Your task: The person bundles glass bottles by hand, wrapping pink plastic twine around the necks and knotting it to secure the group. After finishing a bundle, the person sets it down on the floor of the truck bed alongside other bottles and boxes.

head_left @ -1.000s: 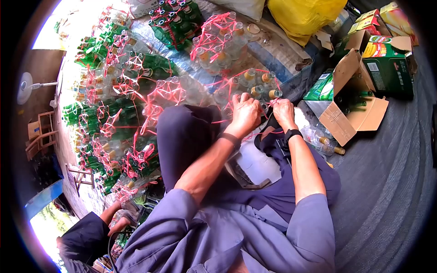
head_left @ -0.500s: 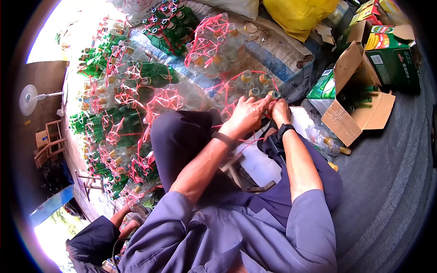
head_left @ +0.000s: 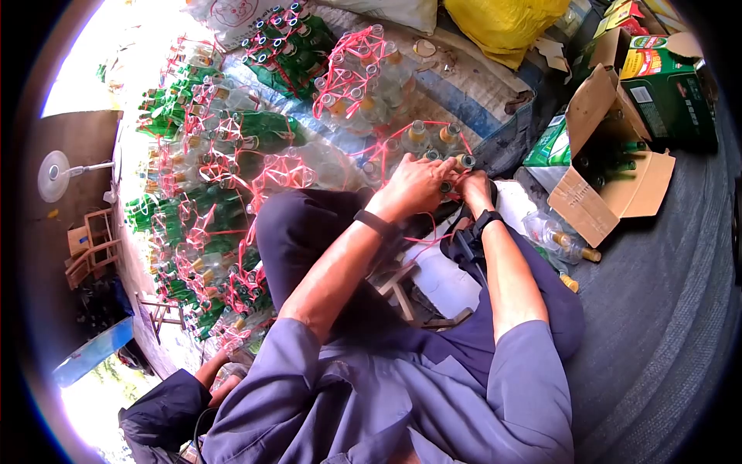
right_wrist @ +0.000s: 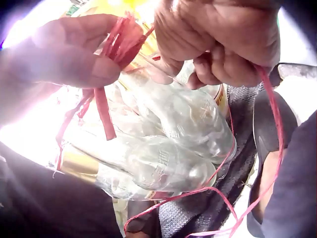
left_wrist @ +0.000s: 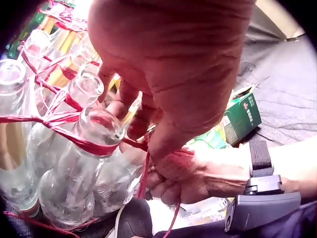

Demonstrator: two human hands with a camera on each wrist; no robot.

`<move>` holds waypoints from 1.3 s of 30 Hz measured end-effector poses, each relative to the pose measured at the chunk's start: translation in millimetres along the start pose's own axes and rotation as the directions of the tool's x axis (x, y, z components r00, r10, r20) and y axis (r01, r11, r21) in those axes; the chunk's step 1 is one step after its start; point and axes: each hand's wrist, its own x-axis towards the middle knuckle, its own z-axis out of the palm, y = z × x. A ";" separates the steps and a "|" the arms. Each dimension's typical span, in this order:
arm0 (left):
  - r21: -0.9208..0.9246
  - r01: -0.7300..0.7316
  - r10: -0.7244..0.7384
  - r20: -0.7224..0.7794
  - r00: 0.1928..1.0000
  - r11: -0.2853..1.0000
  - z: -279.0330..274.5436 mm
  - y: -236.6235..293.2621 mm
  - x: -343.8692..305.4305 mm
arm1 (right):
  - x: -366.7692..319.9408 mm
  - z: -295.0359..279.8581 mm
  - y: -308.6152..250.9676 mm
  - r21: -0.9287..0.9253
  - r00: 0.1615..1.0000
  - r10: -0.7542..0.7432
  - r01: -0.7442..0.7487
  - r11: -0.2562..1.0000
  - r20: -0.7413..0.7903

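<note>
Clear glass bottles (left_wrist: pixel 74 183) stand in a cluster at the person's knees, with red plastic twine (left_wrist: pixel 94 147) looped round their necks. My left hand (head_left: pixel 413 185) is over the near side of this cluster. Its thumb and finger pinch a flattened bunch of the twine (right_wrist: pixel 121 47) in the right wrist view. Close beside it, my right hand (head_left: pixel 474 188) has its fingers curled round the twine, and a long strand hangs from that fist. In the left wrist view the left palm (left_wrist: pixel 168 74) hides part of the bottle necks behind it.
Many green and clear bottles (head_left: pixel 224 185), bundled with red twine, fill the left. An opened carton (head_left: pixel 587 193) with green bottles lies at the right, near loose clear bottles (head_left: pixel 556 236). A yellow bag (head_left: pixel 506 27) is at the back. Another person's arm (head_left: pixel 212 367) shows lower left.
Both hands stay close together at the bottle necks. The left hand has turned and shifted slightly left, and the right hand has sunk lower behind the bottle necks. The head view has shifted a little.
</note>
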 end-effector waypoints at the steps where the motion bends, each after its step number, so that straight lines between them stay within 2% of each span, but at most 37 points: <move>1: -0.004 -0.002 0.002 0.026 1.000 1.000 0.8 -1.9 1.4 | -1.5 -1.2 -0.9 0.027 1.000 0.009 -0.009 1.000 0.006; 3: -0.004 -0.008 0.008 0.052 0.999 1.000 -4.6 -0.9 2.1 | 10.6 2.9 9.6 0.059 1.000 0.017 -0.017 0.998 0.008; 5: 0.005 -0.075 0.075 0.022 0.997 0.997 -12.1 1.0 -1.4 | 27.9 12.0 24.4 0.209 0.993 -0.069 0.047 0.977 0.098; 6: 0.007 -0.079 0.079 0.026 0.997 0.997 -13.8 1.1 -2.3 | 23.9 9.0 25.1 0.214 0.993 -0.067 0.045 0.976 0.096; 8: 0.109 -0.101 0.100 0.013 0.995 0.989 -19.6 -0.1 -1.1 | 13.4 -0.9 21.0 0.377 0.968 -0.233 0.182 0.908 0.094; 10: 0.153 -0.060 0.050 0.066 0.997 0.986 -27.0 -2.7 1.4 | 19.3 -9.3 27.7 0.351 0.958 -0.260 0.203 0.914 0.122; 12: -0.014 0.016 -0.015 0.032 0.999 1.000 -24.8 -13.5 2.5 | 19.5 -11.1 30.7 0.337 0.951 -0.227 0.149 0.930 0.207; 13: -0.036 0.021 -0.022 -0.011 1.000 0.999 -22.8 -17.8 2.9 | 19.8 -12.1 31.9 0.340 0.951 -0.230 0.151 0.928 0.206; 14: -0.033 0.020 -0.021 -0.012 1.000 0.999 -20.3 -22.3 4.9 | 13.9 -17.4 28.5 0.393 0.936 -0.226 0.108 0.913 0.269; 15: -0.134 0.055 -0.071 -0.118 0.990 0.989 -16.0 -28.6 8.2 | 7.6 -23.0 24.7 0.442 0.916 -0.225 0.060 0.895 0.332; 16: -0.239 0.078 -0.131 -0.216 0.967 0.968 -11.7 -35.5 11.9 | 1.7 -26.8 20.1 0.443 0.916 -0.224 0.059 0.894 0.331; 17: -0.235 0.028 -0.100 -0.300 0.949 0.972 -17.1 -39.5 16.4 | -5.1 -29.7 13.7 0.466 0.919 -0.197 0.017 0.885 0.341; 18: -0.236 0.027 -0.099 -0.299 0.949 0.971 -18.5 -39.0 17.7 | -8.9 -31.6 10.2 0.486 0.921 -0.169 -0.025 0.873 0.351; 19: -0.370 0.100 -0.204 -0.252 0.946 0.923 -20.2 -38.8 19.6 | -9.1 -33.4 9.8 0.485 0.921 -0.167 -0.027 0.874 0.351; 20: -0.494 0.172 -0.301 -0.193 0.934 0.852 -22.5 -37.4 21.4 | -8.1 -35.3 9.5 0.511 0.899 -0.130 -0.115 0.852 0.419; 21: -0.491 0.172 -0.314 -0.223 0.923 0.854 -16.2 -40.8 25.1 | -6.9 -37.1 9.0 0.529 0.869 -0.096 -0.204 0.824 0.485; 22: -0.492 0.171 -0.314 -0.224 0.923 0.854 -12.9 -40.3 28.3 | -6.0 -38.8 8.7 0.528 0.869 -0.096 -0.204 0.824 0.485; 24: -0.531 0.318 -0.473 -0.183 0.862 0.785 -6.9 -38.1 33.5 | -5.5 -41.3 10.5 0.608 0.832 -0.135 -0.272 0.745 0.537; 25: -0.534 0.318 -0.474 -0.182 0.862 0.784 -3.9 -37.6 35.7 | -4.8 -41.6 12.9 0.606 0.833 -0.132 -0.273 0.747 0.538; 27: -0.515 0.314 -0.487 -0.241 0.840 0.798 -0.9 -35.6 39.2 | -2.2 -40.2 19.5 0.683 0.837 -0.137 -0.325 0.654 0.530; 31: -0.434 0.358 -0.498 -0.266 0.826 0.826 11.0 -38.8 42.3 | 0.5 -33.3 26.9 0.679 0.857 -0.110 -0.315 0.663 0.504; 33: -0.308 0.344 -0.447 -0.386 0.807 0.887 13.1 -36.0 40.5 | -2.6 -33.6 25.0 0.659 0.880 -0.077 -0.289 0.694 0.468; 37: -0.271 0.357 -0.435 -0.333 0.836 0.894 14.9 -42.8 36.1 | -10.3 -35.2 23.1 0.606 0.938 0.015 -0.236 0.760 0.346; 39: -0.474 0.257 -0.393 -0.215 0.894 0.843 20.6 -48.1 29.3 | -10.9 -37.2 23.7 0.604 0.952 0.042 -0.226 0.765 0.303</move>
